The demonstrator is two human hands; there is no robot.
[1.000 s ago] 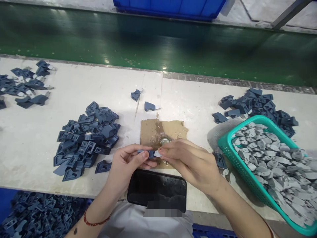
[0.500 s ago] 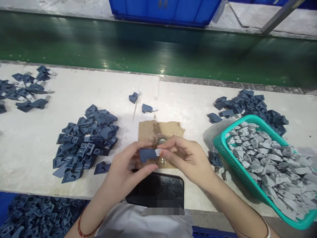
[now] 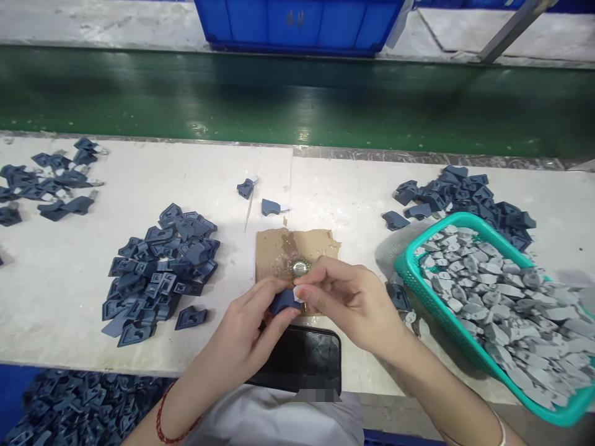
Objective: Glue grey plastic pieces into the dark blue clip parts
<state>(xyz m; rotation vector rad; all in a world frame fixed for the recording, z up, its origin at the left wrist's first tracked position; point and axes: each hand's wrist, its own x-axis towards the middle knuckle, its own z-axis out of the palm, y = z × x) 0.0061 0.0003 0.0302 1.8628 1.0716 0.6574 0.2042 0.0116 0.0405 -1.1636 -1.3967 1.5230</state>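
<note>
My left hand (image 3: 253,325) grips a dark blue plastic piece (image 3: 282,301) between thumb and fingers. At its right end, my right hand (image 3: 351,300) pinches a small light grey plastic piece (image 3: 297,293) against it; how far the two fit together is hidden by my fingers. Beneath both hands lies a brown cardboard sheet (image 3: 269,254), with a shiny round metal thing (image 3: 300,267) on it just beyond my fingertips. A black phone (image 3: 307,359) rests on the table edge below my hands.
A heap of dark blue pieces (image 3: 162,272) lies left, another (image 3: 460,192) at right. The teal basket (image 3: 404,266) holds grey pieces. Joined blue-and-grey pieces (image 3: 60,179) lie far left. Behind runs a green conveyor belt (image 3: 232,99) with a blue crate (image 3: 297,25) beyond it.
My left fingers have closed further around the dark blue piece, which has turned and tilted. The grey piece remains pinched at its end. The whole view has shifted slightly.
</note>
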